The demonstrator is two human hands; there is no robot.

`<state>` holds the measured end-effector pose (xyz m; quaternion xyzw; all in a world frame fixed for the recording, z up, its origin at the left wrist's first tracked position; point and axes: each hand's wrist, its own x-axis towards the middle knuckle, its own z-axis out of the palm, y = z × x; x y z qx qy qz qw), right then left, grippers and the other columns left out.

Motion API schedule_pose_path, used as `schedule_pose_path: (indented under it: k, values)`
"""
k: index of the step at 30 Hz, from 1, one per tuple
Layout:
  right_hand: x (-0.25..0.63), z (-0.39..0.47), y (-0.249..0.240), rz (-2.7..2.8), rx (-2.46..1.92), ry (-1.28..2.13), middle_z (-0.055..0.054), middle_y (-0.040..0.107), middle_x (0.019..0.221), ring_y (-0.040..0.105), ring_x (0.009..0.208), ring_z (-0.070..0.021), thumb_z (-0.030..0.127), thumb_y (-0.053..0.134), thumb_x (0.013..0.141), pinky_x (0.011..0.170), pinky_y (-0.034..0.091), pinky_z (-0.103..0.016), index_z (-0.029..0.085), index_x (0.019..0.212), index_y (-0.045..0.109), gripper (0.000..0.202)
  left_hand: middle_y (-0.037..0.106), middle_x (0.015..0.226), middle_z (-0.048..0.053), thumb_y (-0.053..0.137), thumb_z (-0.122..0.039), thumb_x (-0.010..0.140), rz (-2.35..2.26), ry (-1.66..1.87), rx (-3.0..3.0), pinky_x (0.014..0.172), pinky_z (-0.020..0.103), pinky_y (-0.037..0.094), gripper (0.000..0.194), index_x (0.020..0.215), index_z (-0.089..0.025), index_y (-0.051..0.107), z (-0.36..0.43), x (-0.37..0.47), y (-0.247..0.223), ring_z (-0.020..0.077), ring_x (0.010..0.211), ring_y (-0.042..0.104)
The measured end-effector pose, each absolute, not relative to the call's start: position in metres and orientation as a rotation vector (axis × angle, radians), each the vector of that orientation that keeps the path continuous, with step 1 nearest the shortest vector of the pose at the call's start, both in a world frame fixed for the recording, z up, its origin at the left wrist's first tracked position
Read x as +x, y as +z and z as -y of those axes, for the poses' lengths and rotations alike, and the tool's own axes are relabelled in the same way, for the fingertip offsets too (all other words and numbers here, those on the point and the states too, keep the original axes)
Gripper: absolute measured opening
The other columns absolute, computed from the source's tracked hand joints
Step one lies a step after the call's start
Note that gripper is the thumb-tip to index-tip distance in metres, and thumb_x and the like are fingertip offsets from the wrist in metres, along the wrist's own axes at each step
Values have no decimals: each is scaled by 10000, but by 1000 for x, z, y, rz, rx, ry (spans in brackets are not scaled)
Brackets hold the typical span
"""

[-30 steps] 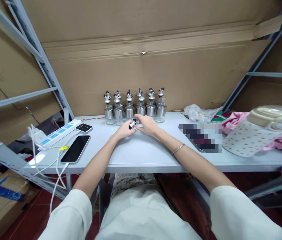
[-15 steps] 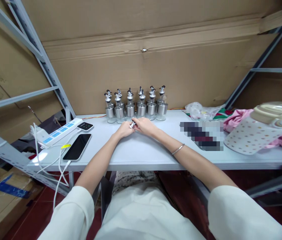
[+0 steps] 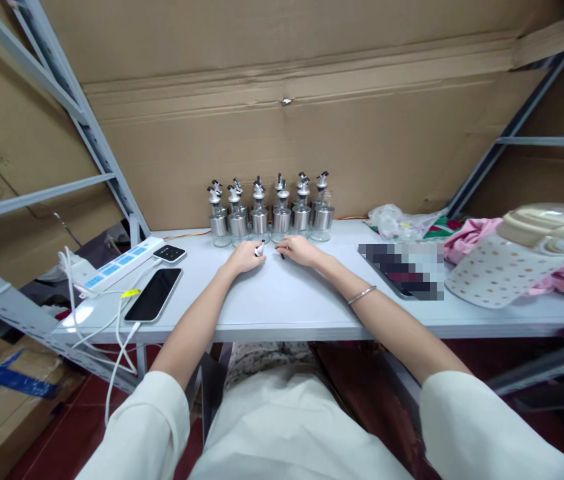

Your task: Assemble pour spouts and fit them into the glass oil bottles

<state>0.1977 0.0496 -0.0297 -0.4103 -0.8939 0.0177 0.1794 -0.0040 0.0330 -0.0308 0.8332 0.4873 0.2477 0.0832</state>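
Several glass oil bottles (image 3: pixel 282 219) with silver metal sleeves and silver-and-black pourer tops stand upright in rows at the back of the white table. In front of them, my left hand (image 3: pixel 243 258) is closed around a small pourer spout (image 3: pixel 259 249), silver with a dark tip, partly hidden by the fingers. To its right, my right hand (image 3: pixel 301 251) pinches a small black piece (image 3: pixel 283 256), too small to name. A short gap separates the two hands, both low over the table.
A power strip (image 3: pixel 122 265), a small black device (image 3: pixel 170 253), a phone (image 3: pixel 155 295) and white cables lie at left. At right are a blurred-out flat object (image 3: pixel 402 272), a plastic bag (image 3: pixel 397 222), a dotted jug (image 3: pixel 492 270) and pink cloth (image 3: pixel 472 240). Cardboard (image 3: pixel 282 147) lines the back.
My hands have drawn apart from where they met on the spout. My left hand keeps the spout, while a small black piece now shows in my right fingers.
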Motion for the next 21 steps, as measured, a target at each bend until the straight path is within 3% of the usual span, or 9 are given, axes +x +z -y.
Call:
schedule_pose_path:
  k: [3,6,10,14,18,21]
  values:
    - [201,-53,-32,2493,-1261,5,-140,647,973,624,882,-216,212,458,915,806,441,-293,128,983,697,262,580,639,-9,587,-314,738,-1432,722,2495,611,236,340,168,704,-150,597,-30,-4,-28,135,628,499]
    - [204,-56,-33,2449,-1284,14,-139,628,1041,615,943,-214,113,415,899,833,444,-288,133,1090,665,315,600,667,1,595,-421,763,-1433,744,2457,621,236,343,278,709,-148,596,-29,-4,-26,139,647,509]
    - [208,-60,-32,2510,-1246,94,-121,663,987,622,935,-209,9,408,827,856,440,-274,120,934,719,346,573,639,3,547,-599,762,-1506,763,2366,586,240,319,460,677,-148,583,-30,-5,-26,137,618,481]
    - [209,-60,-32,2506,-1232,154,-119,689,978,627,898,-202,-15,434,780,856,437,-269,114,871,728,334,500,544,0,420,-635,822,-1510,729,2385,556,249,283,550,574,-157,531,-32,-5,-27,133,561,446]
    - [202,-50,-25,2337,-1098,229,-104,683,927,603,860,-190,166,459,869,811,433,-274,125,901,688,235,547,565,26,411,-569,854,-1514,645,2477,556,256,283,508,582,-160,543,-28,0,-25,148,567,485]
    - [191,-38,-18,2152,-979,434,-67,656,837,578,779,-159,356,351,935,736,427,-255,132,923,626,355,614,637,49,511,-443,821,-1540,584,2581,571,259,303,327,691,-156,598,-24,4,-23,171,608,538]
